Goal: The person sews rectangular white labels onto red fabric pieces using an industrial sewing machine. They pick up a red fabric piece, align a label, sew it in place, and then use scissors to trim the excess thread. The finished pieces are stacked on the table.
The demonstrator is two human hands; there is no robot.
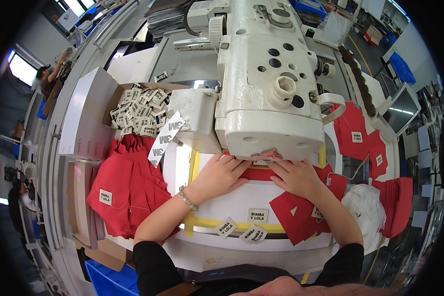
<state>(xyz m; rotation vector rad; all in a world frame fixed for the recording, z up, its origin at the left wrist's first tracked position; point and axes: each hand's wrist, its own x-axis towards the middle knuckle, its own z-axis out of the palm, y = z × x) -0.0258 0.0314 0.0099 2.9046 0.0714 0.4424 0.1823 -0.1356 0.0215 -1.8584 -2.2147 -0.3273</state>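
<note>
My left hand (221, 173) and my right hand (295, 175) lie flat, fingers pointing forward, on a red fabric piece (257, 173) under the head of a white sewing machine (266, 84). Both hands press the fabric down on the white machine bed (232, 202) close to the needle area, which the machine head hides. A bead bracelet circles my left wrist. More of the red fabric (301, 217) lies under my right forearm. Three small white woven labels (242, 228) rest on the bed near my body.
A stack of red fabric pieces (128, 192) lies at the left, beside an open cardboard box of white labels (138, 111). Sewn red pieces with labels (365, 138) pile at the right, near white plastic wrap (365, 209). Yellow tape (194, 167) marks the bed. Another person stands far left.
</note>
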